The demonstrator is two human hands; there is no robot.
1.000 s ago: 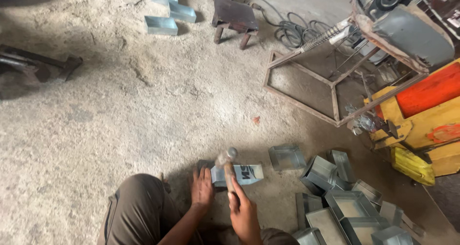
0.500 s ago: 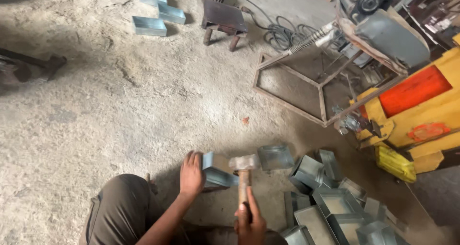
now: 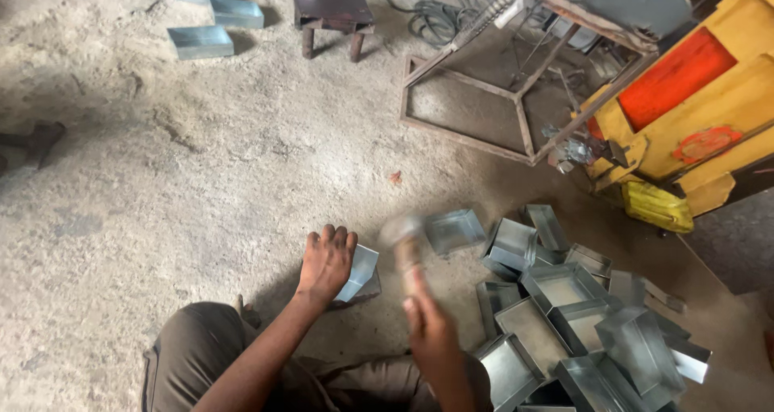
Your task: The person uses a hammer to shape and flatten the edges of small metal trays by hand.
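Here, left hand [image 3: 325, 260] presses 1 metal box [image 3: 357, 273], right hand's [image 3: 430, 325] grip closed on 1 blurred hammer [image 3: 402, 239]; 3 boxes [image 3: 211, 15] lie apart.

The person wears dark brown trousers [image 3: 193, 351]. The cloth looks plain, with no pattern on it. It has soft folds and creases near the knee. A seam or pocket edge runs down the side of the leg at the lower left. Both arms are bare from the hands up as far as the picture shows, so no sleeves are in view. The left hand [image 3: 325, 263] has no glove, no ring and no watch. The right hand [image 3: 427, 323] is blurry, but it looks bare too, with no glove and no band on the wrist.
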